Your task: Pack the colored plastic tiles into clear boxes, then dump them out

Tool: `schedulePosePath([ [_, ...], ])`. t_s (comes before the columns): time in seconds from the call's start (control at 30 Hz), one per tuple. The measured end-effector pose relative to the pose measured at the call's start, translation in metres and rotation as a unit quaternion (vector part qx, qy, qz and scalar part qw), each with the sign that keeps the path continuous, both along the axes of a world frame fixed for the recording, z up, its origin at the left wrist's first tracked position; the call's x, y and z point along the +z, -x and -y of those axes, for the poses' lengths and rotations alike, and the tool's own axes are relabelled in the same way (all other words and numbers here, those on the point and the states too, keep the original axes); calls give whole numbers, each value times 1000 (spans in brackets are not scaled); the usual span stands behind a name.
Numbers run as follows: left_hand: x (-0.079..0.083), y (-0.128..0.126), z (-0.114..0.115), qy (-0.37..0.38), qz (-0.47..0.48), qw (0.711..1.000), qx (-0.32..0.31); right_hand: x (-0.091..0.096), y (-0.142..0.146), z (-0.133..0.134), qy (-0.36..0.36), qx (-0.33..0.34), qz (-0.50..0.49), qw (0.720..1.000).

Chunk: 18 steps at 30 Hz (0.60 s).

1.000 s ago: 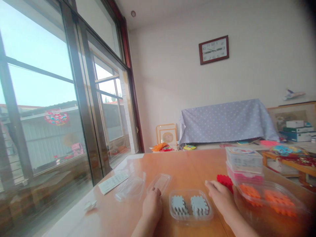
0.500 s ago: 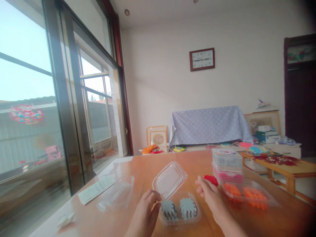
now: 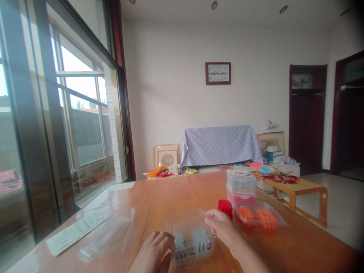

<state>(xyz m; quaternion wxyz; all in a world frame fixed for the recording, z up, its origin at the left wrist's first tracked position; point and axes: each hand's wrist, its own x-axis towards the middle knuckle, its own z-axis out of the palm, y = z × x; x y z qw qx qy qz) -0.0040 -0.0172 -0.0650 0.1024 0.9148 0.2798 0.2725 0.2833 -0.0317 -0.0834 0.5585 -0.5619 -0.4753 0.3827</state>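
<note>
In front of me on the table a clear plastic container (image 3: 196,261) holds two stacks of grey toothed-edge foam pieces (image 3: 200,242). Its clear lid (image 3: 184,220) slants over it, the far side raised. My right hand (image 3: 220,223) pinches the lid's right edge between thumb and fingers. At the left rim, my left hand (image 3: 157,246) has curled fingers closed on the lid's near-left edge; the fingertips are partly hidden. Just beyond my right hand stands a red toothed-edge stack (image 3: 225,207).
A closed clear box of orange pieces (image 3: 265,218) lies to the right, beside stacked boxes (image 3: 241,185). On the left are a loose clear lid (image 3: 109,235) and printed paper sheets (image 3: 75,231). The wooden table (image 3: 167,189) reaches toward a cloth-covered object (image 3: 222,146).
The lid has come down from nearly upright to slanting over the container. My right hand has moved left onto its edge. The view has turned right.
</note>
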Motion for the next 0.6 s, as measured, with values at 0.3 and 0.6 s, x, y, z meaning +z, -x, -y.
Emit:
schedulePosePath([
  [0.3, 12, 0, 22, 111, 114, 981, 109, -17, -7, -4, 14, 13, 156, 988],
  [0.6, -17, -10, 0, 329, 257, 882, 219, -20, -14, -1, 19, 20, 207, 978],
])
